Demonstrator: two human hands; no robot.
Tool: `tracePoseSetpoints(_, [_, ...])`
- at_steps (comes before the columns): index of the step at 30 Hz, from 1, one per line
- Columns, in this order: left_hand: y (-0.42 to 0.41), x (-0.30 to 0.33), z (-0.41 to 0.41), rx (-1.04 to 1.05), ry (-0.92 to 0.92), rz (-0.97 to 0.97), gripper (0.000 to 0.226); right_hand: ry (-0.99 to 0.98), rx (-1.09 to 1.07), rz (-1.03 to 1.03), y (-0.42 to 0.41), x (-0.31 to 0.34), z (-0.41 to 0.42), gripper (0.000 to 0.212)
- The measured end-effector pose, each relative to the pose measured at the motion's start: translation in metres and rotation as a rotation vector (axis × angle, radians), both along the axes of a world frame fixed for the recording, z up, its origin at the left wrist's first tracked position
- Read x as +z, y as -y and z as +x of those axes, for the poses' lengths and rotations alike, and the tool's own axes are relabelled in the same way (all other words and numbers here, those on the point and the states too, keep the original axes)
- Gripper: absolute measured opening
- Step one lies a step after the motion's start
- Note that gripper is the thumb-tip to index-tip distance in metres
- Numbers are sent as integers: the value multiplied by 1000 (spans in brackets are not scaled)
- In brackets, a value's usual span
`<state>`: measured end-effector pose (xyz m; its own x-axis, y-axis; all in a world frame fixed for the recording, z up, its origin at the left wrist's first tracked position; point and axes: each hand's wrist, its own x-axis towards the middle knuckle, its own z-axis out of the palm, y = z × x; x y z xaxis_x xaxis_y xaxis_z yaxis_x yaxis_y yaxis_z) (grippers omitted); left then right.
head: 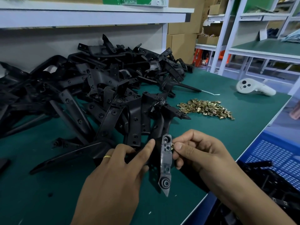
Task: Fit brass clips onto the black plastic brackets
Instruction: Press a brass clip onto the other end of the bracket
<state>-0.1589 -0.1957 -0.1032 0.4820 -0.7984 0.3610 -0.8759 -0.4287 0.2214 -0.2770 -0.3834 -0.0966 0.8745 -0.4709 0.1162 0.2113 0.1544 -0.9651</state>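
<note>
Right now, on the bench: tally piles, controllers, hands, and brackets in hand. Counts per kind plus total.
Piles of loose black plastic brackets: 1
Piles of brass clips: 1
White handheld controllers: 1
Brackets in hand: 1
Hands: 2, left hand, right hand
Brass clips pinched at the bracket: 1
Total: 7

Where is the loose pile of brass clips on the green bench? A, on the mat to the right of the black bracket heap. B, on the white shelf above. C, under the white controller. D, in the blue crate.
A: the brass clips lie on the green mat right of the black bracket heap, apart from the white controller.
</note>
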Motion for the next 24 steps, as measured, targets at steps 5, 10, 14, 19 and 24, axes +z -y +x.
tracePoseSetpoints(5, [1, 3, 1, 31, -27, 8, 57, 24, 40, 65, 2, -1, -1, 19])
tracePoseSetpoints(10, [0, 4, -1, 27, -39, -3, 57, 53, 43, 37, 1, -2, 0, 15])
tracePoseSetpoints(14, [-2, 7, -3, -32, -87, -14, 60, 39, 87, 14, 3, -3, -2, 10])
tracePoseSetpoints(19, [-3, 4, 1, -100, -16, -55, 59, 61, 118, 41, 3, -1, -6, 8])
tracePoseSetpoints(24, [-4, 11, 0, -189, -98, 19, 51, 99, 316, 192, 8, 2, -10, 33])
